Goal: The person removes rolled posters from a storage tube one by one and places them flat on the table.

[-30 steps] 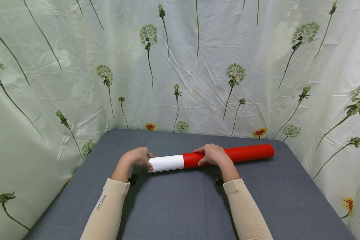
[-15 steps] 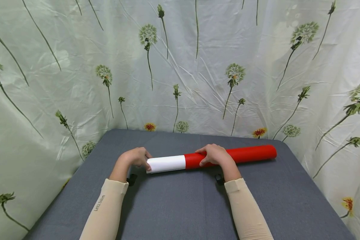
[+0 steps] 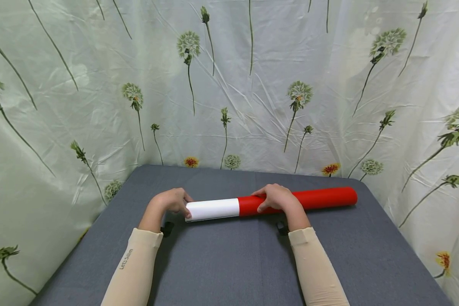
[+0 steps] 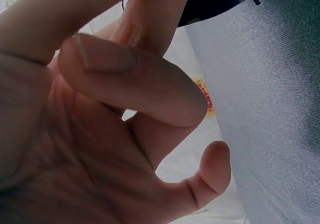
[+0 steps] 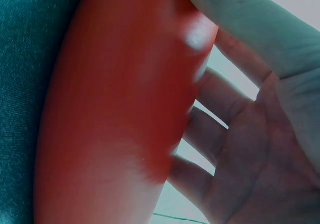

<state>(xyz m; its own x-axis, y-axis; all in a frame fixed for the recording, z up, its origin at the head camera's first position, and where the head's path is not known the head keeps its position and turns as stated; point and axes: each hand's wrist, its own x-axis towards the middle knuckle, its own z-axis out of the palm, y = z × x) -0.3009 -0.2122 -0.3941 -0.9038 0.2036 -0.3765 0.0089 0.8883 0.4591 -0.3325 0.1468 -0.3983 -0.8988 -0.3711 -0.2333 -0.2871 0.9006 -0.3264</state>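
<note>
Red tube [image 3: 325,198] and white tube [image 3: 214,209] are seen end to end in one line, lying crosswise at or just above the grey table [image 3: 222,263], toward its far side; full contact with the cloth cannot be confirmed. The white is met by the red at a straight edge; whether one is sleeved inside the other cannot be told. The free end of the white is pinched between thumb and fingers of the left hand [image 3: 174,201]. The red is held from above by the right hand [image 3: 277,198], near the join, thumb on the near side and fingers over the far side; its palm is shown off the surface in the right-wrist view. A smooth, glossy skin is noted on the red; some slipping under dry fingers is to be expected. Both parts are judged light and probably hollow, stiff along the length, though the walls may be dented by a hard squeeze; no sag is seen. Damage seems likelier at the white's end, where a thin edge line is visible along the underside. A firm, spread hold is best taken round the red beside the join, with only a gentle pinch kept on the white.
</note>
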